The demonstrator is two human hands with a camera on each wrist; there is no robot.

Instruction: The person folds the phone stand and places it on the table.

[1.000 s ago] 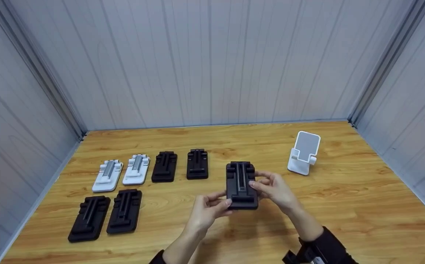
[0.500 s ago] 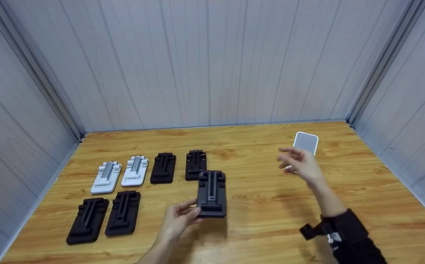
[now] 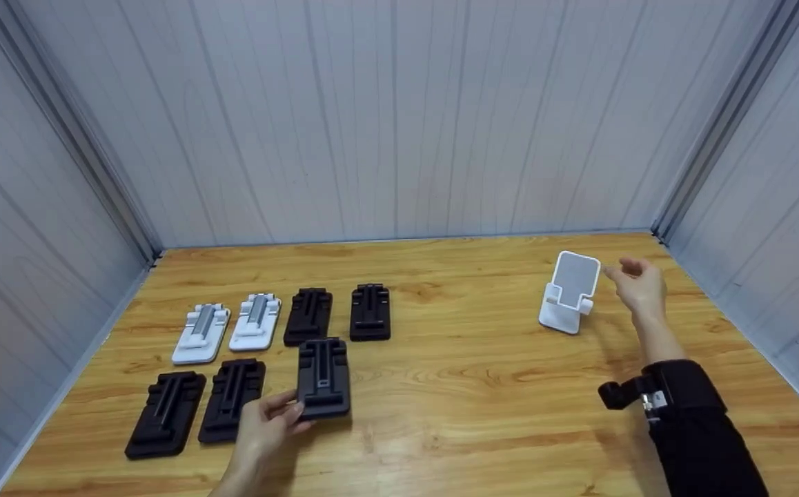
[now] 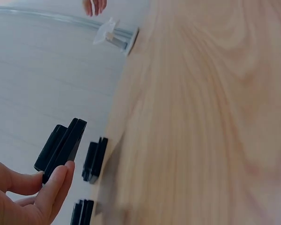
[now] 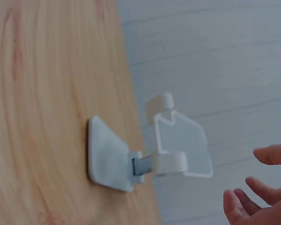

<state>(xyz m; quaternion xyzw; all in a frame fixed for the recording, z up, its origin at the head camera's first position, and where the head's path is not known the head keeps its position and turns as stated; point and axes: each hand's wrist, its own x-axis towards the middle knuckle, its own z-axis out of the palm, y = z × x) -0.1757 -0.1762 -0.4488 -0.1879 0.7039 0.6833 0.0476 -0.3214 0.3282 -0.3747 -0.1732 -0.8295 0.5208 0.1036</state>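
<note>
A folded black phone stand [image 3: 323, 378] is pinched by its lower left corner in my left hand [image 3: 261, 428]. In the left wrist view that black stand [image 4: 61, 145] is seen edge-on above the table, thumb on one face and fingers on the other. My right hand [image 3: 639, 286] holds nothing and is just right of an unfolded white phone stand [image 3: 575, 279]. In the right wrist view a gap shows between the fingers and the upright plate of the white stand [image 5: 185, 143]; the fingers are loosely bent.
Two folded white stands [image 3: 201, 334] [image 3: 255, 322] and two black stands [image 3: 308, 316] [image 3: 370, 312] form a back row on the left. Nearer lie two more black stands [image 3: 165, 415] [image 3: 232, 399]. Pale panel walls [image 3: 399, 124] enclose the wooden table [image 3: 482, 414] at the back and sides.
My right hand has let go of the black stand and moved right, past the white stand to its far side. My left hand has carried the black stand leftward.
</note>
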